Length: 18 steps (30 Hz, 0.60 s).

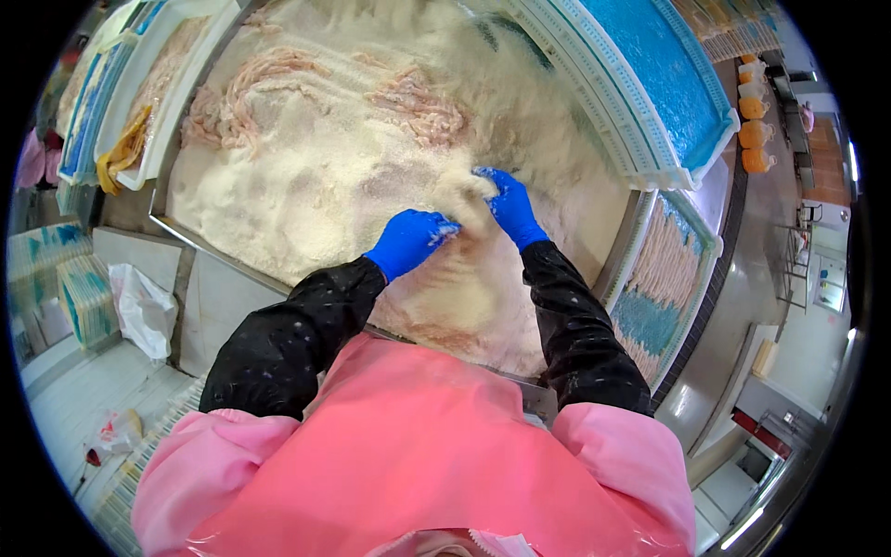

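Observation:
Both of my hands wear blue gloves and work over a wide metal tray (232, 262) full of pale breadcrumbs (269, 200). My left hand (411, 243) is closed, with crumbs stuck to its fingertips; whatever it grips is hidden. Opposite it, my right hand (512, 210) curls its fingers around a crumb-coated piece (464, 193), blurred at its edges. Just beyond the hands lies a heap of raw pinkish meat strips (422, 107). Farther left, another pile of strips (255, 93) rests partly dusted with crumbs.
A blue-lined white tray (654, 74) stands at the far right. Below it, a tray (664, 251) holds rows of coated strips. At left are a white tub (172, 79) with a yellow cloth-like item (125, 153) over its rim, and a white plastic bag (144, 311).

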Each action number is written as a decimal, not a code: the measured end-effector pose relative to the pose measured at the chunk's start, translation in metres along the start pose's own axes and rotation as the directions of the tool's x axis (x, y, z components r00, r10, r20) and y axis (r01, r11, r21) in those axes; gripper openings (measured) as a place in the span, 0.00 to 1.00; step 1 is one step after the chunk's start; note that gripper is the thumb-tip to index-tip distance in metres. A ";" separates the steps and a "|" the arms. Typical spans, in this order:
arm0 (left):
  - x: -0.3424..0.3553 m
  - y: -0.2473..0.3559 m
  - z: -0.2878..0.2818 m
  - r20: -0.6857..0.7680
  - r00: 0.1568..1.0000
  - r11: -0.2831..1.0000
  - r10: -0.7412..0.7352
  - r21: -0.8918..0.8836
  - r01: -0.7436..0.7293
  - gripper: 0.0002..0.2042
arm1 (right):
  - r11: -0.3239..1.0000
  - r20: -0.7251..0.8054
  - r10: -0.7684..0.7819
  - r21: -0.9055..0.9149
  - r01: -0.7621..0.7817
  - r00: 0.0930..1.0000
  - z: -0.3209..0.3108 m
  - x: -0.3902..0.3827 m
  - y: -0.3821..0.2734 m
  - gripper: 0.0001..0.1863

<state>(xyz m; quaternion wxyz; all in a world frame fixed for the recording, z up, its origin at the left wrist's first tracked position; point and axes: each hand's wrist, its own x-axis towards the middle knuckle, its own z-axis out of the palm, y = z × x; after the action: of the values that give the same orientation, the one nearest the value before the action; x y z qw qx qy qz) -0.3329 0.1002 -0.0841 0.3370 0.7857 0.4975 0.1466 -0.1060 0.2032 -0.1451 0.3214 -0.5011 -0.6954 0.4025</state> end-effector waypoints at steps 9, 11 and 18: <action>-0.043 -0.026 0.013 -0.211 0.746 0.344 -0.631 -0.938 0.025 0.15 | 0.622 -0.146 -0.066 -0.780 -0.074 0.987 -0.002 0.074 -0.041 0.15; -0.049 -0.030 -0.010 -0.291 0.709 0.516 -0.642 -0.849 0.118 0.14 | 0.722 -0.127 -0.007 -0.687 -0.083 0.992 -0.007 0.065 -0.035 0.14; -0.061 -0.049 -0.033 -0.519 0.678 0.850 -0.520 -0.396 0.349 0.13 | 0.763 -0.074 -0.227 -0.633 0.130 0.971 -0.002 -0.011 -0.076 0.08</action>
<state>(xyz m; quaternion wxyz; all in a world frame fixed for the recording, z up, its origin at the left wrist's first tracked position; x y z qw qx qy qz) -0.4134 0.0724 -0.0873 0.2853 0.5007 0.7281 0.3712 -0.1345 0.1803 -0.0775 0.2244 -0.5383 -0.8084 0.0796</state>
